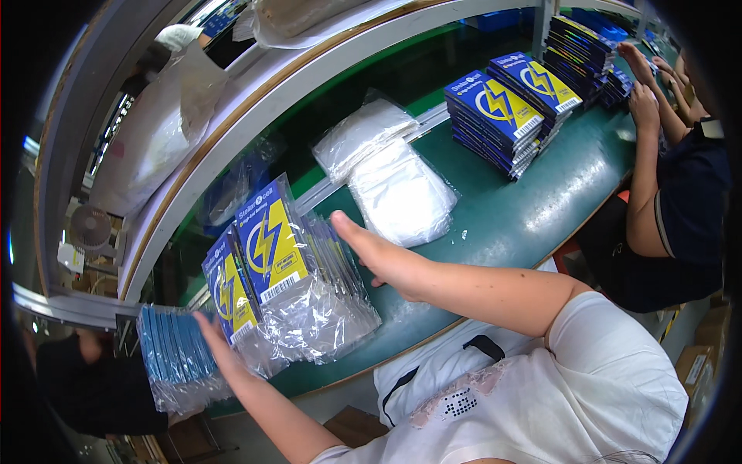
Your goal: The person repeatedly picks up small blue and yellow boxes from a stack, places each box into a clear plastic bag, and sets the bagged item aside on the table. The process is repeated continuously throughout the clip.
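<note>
Two rows of flat blue-and-yellow battery packs in transparent bags stand on the green table: a front row [270, 247] and a shorter one [226, 290] on its left. My right hand [379, 251], fingers stretched out, is held at the right end of the front row; I cannot tell whether it touches the bags. My left hand [222, 348] lies flat against the shorter row's left side, its fingers straight. Just left of it, more bagged packs [176, 344] stand with teal edges showing. Nothing is held in either hand.
Piles of empty transparent bags [402, 193] lie mid-table. Farther right rise stacks of unbagged packs [495, 116] and a taller stack [576, 54]. A co-worker [665, 185] works at the right end. A shelf edge [255, 85] runs along the far side, with a small fan [91, 226] at left.
</note>
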The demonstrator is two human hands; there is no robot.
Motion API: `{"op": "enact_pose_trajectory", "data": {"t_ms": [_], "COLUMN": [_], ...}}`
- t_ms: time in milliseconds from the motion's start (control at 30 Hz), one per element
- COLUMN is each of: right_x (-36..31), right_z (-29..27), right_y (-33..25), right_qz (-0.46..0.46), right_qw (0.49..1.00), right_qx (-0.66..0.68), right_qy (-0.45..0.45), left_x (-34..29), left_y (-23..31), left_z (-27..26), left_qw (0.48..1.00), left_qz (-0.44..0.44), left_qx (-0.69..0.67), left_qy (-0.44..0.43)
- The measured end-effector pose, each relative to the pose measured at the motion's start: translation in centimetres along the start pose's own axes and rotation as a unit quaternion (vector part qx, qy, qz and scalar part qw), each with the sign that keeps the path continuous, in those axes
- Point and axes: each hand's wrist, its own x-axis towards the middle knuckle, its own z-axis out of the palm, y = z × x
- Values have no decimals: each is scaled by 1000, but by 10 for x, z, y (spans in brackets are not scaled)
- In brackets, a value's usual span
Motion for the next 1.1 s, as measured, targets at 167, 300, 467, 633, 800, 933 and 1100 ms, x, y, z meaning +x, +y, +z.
{"op": "enact_pose_trajectory", "data": {"t_ms": [167, 300, 467, 633, 800, 933, 1100], "right_x": [65, 71, 80, 107, 110, 116, 84], "right_z": [3, 22, 41, 77, 110, 97, 83], "right_y": [24, 8, 5, 36, 28, 31, 0], "right_qz": [-11, 17, 38, 25, 102, 51, 4], "right_qw": [1000, 1000, 997, 996, 990, 987, 981], "right_qx": [29, -24, -51, -15, -98, -16, -49], "right_qy": [6, -8, -51, -80, -19, -155, -187], "left_x": [22, 37, 27, 26, 31, 32, 29], "left_y": [-36, -28, -15, 3, 17, 19, 12], "left_z": [33, 35, 26, 3, -21, -25, -33], "left_qw": [956, 930, 928, 954, 973, 979, 985], "left_qz": [-9, 19, 75, 78, 47, 25, 0], "left_qx": [-168, -201, -192, -146, -117, -113, -111], "left_qy": [-242, -308, -310, -251, -193, -168, -132]}}
